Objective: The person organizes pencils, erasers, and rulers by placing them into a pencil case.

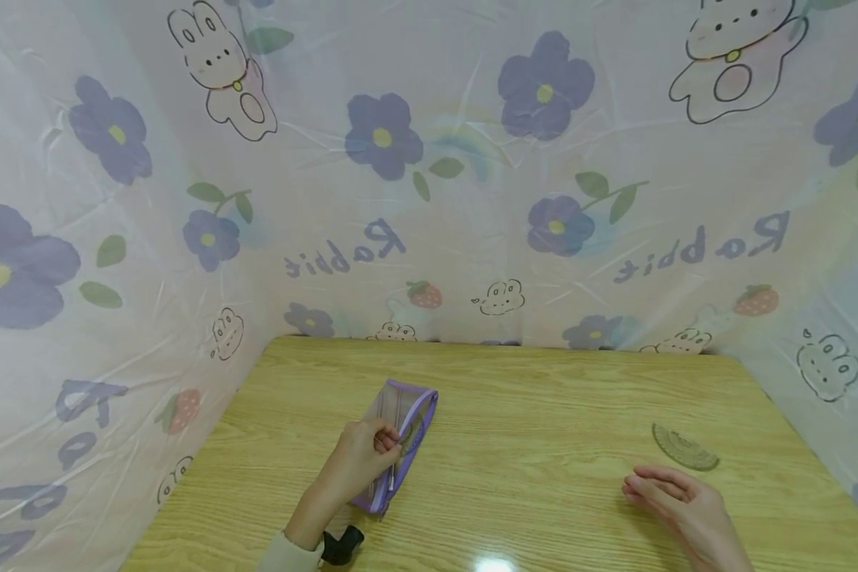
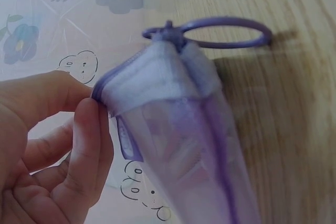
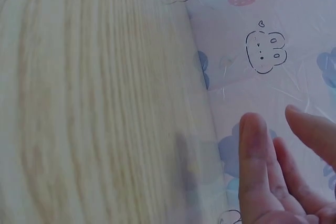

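Observation:
A see-through pencil case (image 1: 400,403) with purple trim lies left of the middle of the table, with thin, long items showing inside. My left hand (image 1: 361,454) pinches its edge between thumb and fingers. In the left wrist view, the case (image 2: 168,129) shows a whitish end tab and a purple ring (image 2: 231,21). On the right side of the table lies a semicircular, see-through protractor (image 1: 679,447). Just in front of it hovers my right hand (image 1: 686,508), fingers slightly bent and thumb apart from them; the right wrist view shows this hand (image 3: 268,182) holding nothing.
The wood-grain table (image 1: 529,445) is bordered at the back and both sides by a hanging sheet (image 1: 465,199) printed with rabbits and flowers. A black device (image 1: 343,546) sits at my left wrist. Light glares on the table's front edge.

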The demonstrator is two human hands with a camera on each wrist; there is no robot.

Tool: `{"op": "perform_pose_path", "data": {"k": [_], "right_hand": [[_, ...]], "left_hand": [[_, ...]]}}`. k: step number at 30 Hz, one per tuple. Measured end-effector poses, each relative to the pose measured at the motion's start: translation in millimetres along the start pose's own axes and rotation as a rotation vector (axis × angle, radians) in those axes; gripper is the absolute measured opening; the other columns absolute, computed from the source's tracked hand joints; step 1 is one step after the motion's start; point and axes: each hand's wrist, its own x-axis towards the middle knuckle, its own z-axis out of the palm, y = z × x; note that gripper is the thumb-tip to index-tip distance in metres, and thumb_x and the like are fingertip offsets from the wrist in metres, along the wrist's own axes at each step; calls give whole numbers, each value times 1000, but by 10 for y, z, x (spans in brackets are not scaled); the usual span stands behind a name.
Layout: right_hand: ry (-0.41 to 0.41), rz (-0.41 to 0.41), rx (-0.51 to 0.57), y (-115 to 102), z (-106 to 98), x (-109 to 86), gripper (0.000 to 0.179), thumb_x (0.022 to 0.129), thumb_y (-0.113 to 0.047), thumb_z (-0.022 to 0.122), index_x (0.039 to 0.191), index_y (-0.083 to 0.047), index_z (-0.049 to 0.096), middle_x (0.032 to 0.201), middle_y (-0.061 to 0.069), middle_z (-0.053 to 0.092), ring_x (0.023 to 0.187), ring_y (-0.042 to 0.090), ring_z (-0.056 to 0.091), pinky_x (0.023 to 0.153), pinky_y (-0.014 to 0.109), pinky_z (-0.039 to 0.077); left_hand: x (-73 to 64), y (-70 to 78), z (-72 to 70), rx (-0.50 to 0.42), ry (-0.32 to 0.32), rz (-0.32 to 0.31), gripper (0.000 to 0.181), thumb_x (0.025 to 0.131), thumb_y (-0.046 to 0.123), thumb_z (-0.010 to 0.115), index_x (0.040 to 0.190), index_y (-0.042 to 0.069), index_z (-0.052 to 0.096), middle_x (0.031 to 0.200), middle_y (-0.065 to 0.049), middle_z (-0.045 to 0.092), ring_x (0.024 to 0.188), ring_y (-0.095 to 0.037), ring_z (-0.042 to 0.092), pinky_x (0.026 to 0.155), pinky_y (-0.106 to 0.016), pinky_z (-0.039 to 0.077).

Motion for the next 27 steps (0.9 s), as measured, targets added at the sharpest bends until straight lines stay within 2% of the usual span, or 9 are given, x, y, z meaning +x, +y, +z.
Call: {"op": "perform_pose_path", "data": {"k": [11, 16, 24, 27], "right_hand": [[67, 34, -73, -30, -104, -42, 22, 93, -6, 70, 113, 4, 68, 102, 17, 73, 92, 26, 72, 85, 35, 58], [67, 64, -54, -16, -173, -72, 19, 94, -5, 68, 112, 2, 69, 103, 17, 73, 94, 27, 72, 86, 37, 57], [2, 35, 35, 9, -379, -110, 15, 97, -3, 64, 105, -9, 74, 102, 16, 73, 95, 27, 72, 85, 39, 58], [20, 54, 45, 5, -461, -114, 14, 96, -5, 65, 103, -12, 74, 102, 15, 73, 95, 28, 72, 86, 40, 57]], "left_hand": [[9, -3, -1, 1, -3, 9, 6, 87, -2, 71, 89, 2, 68, 78, 2, 63, 67, -5, 59, 60, -20, 54], [23, 20, -5, -2, 2, 24, 4, 87, -2, 71, 88, 0, 67, 77, 0, 63, 66, -6, 59, 58, -20, 54], [30, 28, -7, -5, -4, 13, 4, 87, 0, 71, 88, 1, 67, 78, 0, 63, 67, -8, 60, 59, -20, 54], [26, 22, -1, -7, -1, 18, 5, 87, 0, 72, 87, 1, 67, 78, 0, 62, 67, -8, 59, 58, -20, 54]]}}
